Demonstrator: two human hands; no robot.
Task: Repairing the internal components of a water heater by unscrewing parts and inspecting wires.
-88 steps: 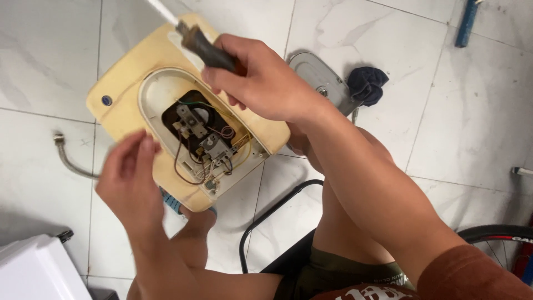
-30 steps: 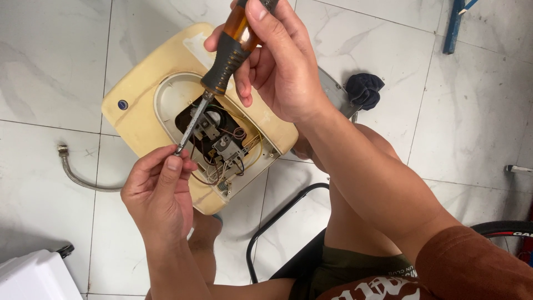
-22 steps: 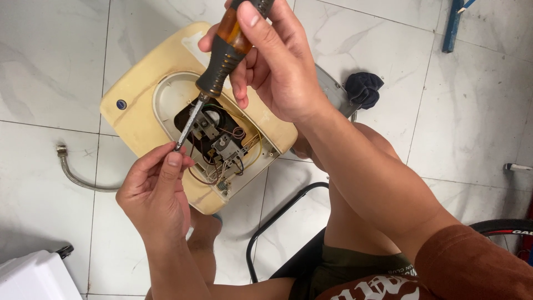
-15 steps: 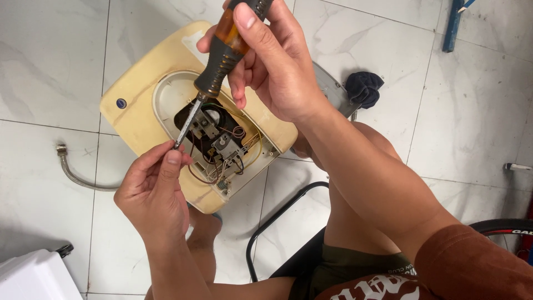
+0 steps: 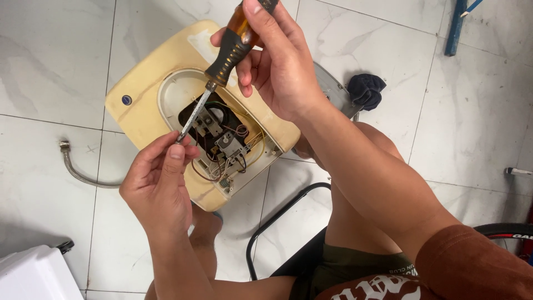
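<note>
Screwdriver, amber-and-black handle, steel shaft: gripped by right hand; tip pinched in left hand fingers; above opened cream plastic heater casing, exposed wiring; white tiled floor.

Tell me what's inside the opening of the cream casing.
Inside the cream casing sit a metal bracket, a small grey part and coloured wires. The left hand and the screwdriver cover the opening's lower left.
</note>
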